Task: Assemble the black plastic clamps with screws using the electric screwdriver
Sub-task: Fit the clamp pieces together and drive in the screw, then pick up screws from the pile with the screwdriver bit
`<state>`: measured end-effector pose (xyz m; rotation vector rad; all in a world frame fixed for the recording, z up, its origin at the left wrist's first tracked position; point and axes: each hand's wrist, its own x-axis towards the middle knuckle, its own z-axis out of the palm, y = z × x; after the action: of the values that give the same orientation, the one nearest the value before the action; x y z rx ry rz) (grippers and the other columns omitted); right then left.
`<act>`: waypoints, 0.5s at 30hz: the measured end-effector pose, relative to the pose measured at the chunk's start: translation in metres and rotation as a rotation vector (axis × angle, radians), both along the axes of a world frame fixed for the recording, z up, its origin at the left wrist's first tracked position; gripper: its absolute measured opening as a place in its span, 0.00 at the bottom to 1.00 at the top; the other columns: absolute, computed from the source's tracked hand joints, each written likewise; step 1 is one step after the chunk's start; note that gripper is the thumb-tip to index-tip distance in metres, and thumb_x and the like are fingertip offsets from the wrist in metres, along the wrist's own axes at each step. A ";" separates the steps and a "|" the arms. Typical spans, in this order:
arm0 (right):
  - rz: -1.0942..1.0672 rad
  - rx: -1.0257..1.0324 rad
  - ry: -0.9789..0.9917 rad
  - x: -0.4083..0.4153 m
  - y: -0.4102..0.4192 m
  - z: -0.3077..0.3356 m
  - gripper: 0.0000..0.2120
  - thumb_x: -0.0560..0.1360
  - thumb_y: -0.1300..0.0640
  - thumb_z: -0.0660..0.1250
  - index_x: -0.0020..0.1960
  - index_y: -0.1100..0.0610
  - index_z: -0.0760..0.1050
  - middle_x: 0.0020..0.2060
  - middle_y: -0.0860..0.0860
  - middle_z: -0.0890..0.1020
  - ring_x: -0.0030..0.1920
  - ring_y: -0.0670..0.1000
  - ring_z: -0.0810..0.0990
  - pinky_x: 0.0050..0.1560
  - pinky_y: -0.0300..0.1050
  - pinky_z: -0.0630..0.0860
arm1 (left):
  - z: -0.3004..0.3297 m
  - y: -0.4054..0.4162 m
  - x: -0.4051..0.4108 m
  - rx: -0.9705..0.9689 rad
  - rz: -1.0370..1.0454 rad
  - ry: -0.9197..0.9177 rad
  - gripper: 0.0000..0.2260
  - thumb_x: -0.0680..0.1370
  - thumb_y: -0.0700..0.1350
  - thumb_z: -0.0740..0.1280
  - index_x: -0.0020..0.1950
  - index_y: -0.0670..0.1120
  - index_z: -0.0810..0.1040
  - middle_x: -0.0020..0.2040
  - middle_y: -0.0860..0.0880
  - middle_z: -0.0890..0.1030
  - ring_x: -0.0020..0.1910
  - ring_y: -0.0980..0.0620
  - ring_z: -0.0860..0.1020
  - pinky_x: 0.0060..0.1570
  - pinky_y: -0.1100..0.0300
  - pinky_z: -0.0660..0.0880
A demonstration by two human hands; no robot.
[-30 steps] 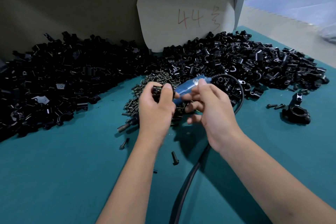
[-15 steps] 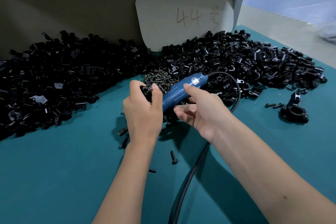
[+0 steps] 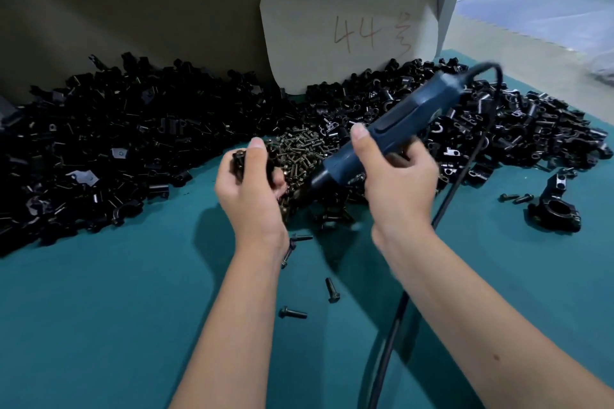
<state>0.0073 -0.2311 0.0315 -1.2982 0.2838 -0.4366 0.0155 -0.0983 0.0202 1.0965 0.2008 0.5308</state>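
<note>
My left hand (image 3: 252, 189) grips a small black plastic clamp (image 3: 238, 159), held up above the teal table (image 3: 99, 309). My right hand (image 3: 395, 183) grips the blue electric screwdriver (image 3: 395, 126), tilted with its tip (image 3: 314, 180) pointing down-left toward the clamp, a short gap between them. Its black cable (image 3: 465, 169) loops from the rear and runs down toward me. A pile of dark screws (image 3: 299, 146) lies just behind my hands.
Large heaps of black clamp parts cover the table at the left (image 3: 99, 143) and back right (image 3: 498, 119). An assembled clamp (image 3: 555, 206) and two screws (image 3: 516, 198) lie at the right. Loose screws (image 3: 332, 289) sit near my wrists. A cardboard sign (image 3: 349, 26) leans on the wall.
My right hand has taken a full grip on the screwdriver and raised its rear end, moving right. My left hand with the clamp has drawn apart from the tool's tip.
</note>
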 end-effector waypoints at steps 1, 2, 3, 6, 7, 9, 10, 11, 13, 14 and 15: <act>0.009 -0.024 -0.053 0.001 -0.003 0.005 0.13 0.71 0.41 0.79 0.48 0.48 0.83 0.33 0.42 0.82 0.32 0.43 0.76 0.35 0.38 0.73 | 0.000 0.006 0.002 -0.085 -0.018 0.028 0.13 0.82 0.45 0.70 0.42 0.48 0.68 0.36 0.51 0.72 0.30 0.54 0.69 0.27 0.64 0.63; 0.022 -0.053 -0.090 0.004 -0.005 0.009 0.13 0.71 0.41 0.78 0.48 0.47 0.83 0.34 0.43 0.83 0.33 0.43 0.78 0.36 0.38 0.75 | 0.000 0.012 0.003 -0.180 -0.038 0.053 0.12 0.82 0.44 0.71 0.43 0.48 0.70 0.36 0.53 0.73 0.31 0.55 0.69 0.27 0.64 0.63; 0.039 -0.086 -0.108 0.007 -0.006 0.012 0.12 0.72 0.41 0.78 0.48 0.47 0.83 0.36 0.42 0.84 0.36 0.42 0.80 0.38 0.37 0.76 | -0.001 0.018 0.004 -0.273 -0.053 0.077 0.10 0.81 0.43 0.72 0.46 0.47 0.72 0.37 0.53 0.74 0.31 0.55 0.69 0.27 0.64 0.64; 0.098 -0.067 -0.094 0.019 -0.006 0.018 0.10 0.75 0.45 0.76 0.50 0.50 0.82 0.40 0.42 0.85 0.44 0.44 0.84 0.52 0.46 0.83 | -0.001 0.029 0.004 -0.433 -0.081 0.151 0.12 0.78 0.45 0.76 0.55 0.44 0.76 0.48 0.48 0.73 0.31 0.56 0.71 0.29 0.66 0.68; 0.119 -0.028 -0.082 0.022 -0.005 0.018 0.09 0.76 0.47 0.76 0.52 0.51 0.82 0.42 0.43 0.86 0.48 0.47 0.85 0.58 0.52 0.83 | -0.001 0.031 0.003 -0.459 -0.083 0.161 0.13 0.77 0.45 0.77 0.56 0.44 0.77 0.49 0.48 0.72 0.31 0.56 0.71 0.29 0.67 0.69; 0.162 0.061 -0.078 0.028 -0.002 0.018 0.09 0.78 0.52 0.73 0.56 0.52 0.78 0.47 0.46 0.87 0.53 0.50 0.86 0.63 0.58 0.81 | 0.000 0.032 0.002 -0.522 -0.088 0.150 0.13 0.77 0.45 0.78 0.56 0.45 0.78 0.50 0.48 0.73 0.29 0.56 0.70 0.27 0.68 0.68; 0.187 0.097 -0.088 0.031 0.000 0.018 0.08 0.79 0.55 0.71 0.57 0.52 0.76 0.48 0.49 0.88 0.53 0.49 0.86 0.62 0.56 0.80 | 0.002 0.032 0.002 -0.551 -0.089 0.140 0.12 0.77 0.46 0.78 0.55 0.45 0.79 0.51 0.49 0.74 0.29 0.57 0.70 0.26 0.68 0.67; 0.210 0.118 -0.096 0.033 0.000 0.017 0.08 0.80 0.57 0.70 0.58 0.53 0.74 0.48 0.51 0.89 0.51 0.47 0.86 0.59 0.53 0.80 | 0.003 0.032 0.001 -0.568 -0.088 0.134 0.12 0.77 0.46 0.78 0.55 0.45 0.79 0.52 0.50 0.74 0.28 0.58 0.69 0.24 0.69 0.65; 0.243 0.149 -0.089 0.036 0.000 0.017 0.08 0.80 0.57 0.70 0.57 0.53 0.73 0.46 0.51 0.89 0.42 0.46 0.84 0.49 0.47 0.78 | 0.003 0.031 0.001 -0.552 -0.085 0.126 0.10 0.77 0.46 0.77 0.55 0.47 0.80 0.53 0.52 0.76 0.27 0.59 0.67 0.23 0.69 0.64; 0.259 0.175 -0.083 0.037 0.000 0.017 0.08 0.80 0.56 0.71 0.56 0.53 0.73 0.45 0.52 0.88 0.39 0.47 0.82 0.44 0.46 0.77 | 0.003 0.030 0.001 -0.531 -0.083 0.122 0.10 0.77 0.46 0.77 0.55 0.47 0.81 0.51 0.53 0.77 0.27 0.59 0.67 0.23 0.69 0.63; 0.277 0.214 -0.083 0.038 0.000 0.016 0.10 0.80 0.55 0.72 0.57 0.54 0.73 0.45 0.54 0.88 0.38 0.49 0.82 0.42 0.46 0.78 | 0.003 0.030 0.001 -0.513 -0.083 0.120 0.09 0.78 0.45 0.77 0.54 0.47 0.80 0.49 0.53 0.77 0.27 0.59 0.66 0.24 0.68 0.63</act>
<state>0.0452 -0.2315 0.0476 -1.0873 0.0761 -0.2174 0.0165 -0.0684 0.0230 0.6325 0.3723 0.3129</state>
